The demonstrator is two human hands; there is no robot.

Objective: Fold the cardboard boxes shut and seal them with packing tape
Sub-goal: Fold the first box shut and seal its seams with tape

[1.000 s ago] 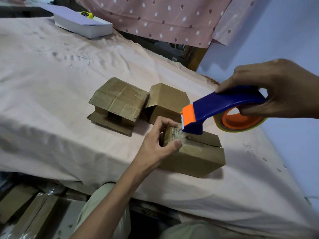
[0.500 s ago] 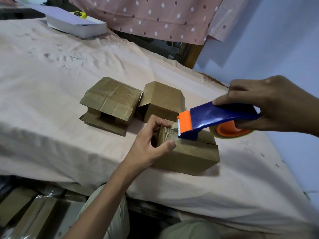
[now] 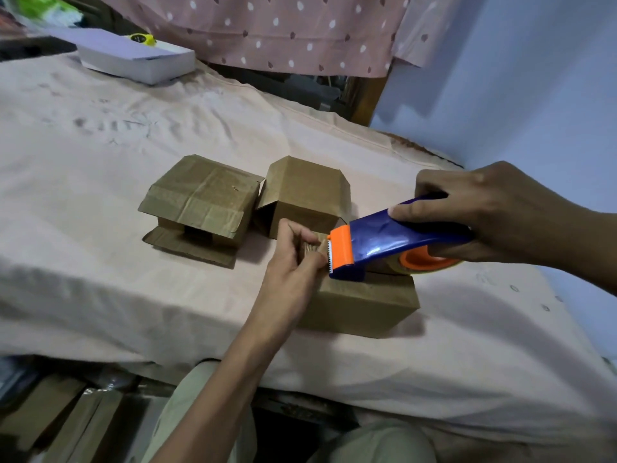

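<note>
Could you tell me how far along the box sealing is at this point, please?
Done: nothing looks fully sealed. In hand: the left hand grips the end of the nearest box while the right hand holds the tape dispenser on its top. Left: the box with open flaps and the box behind, one end open, no tape visible on either.

No text, label, brand or number can be read — not on any surface here.
</note>
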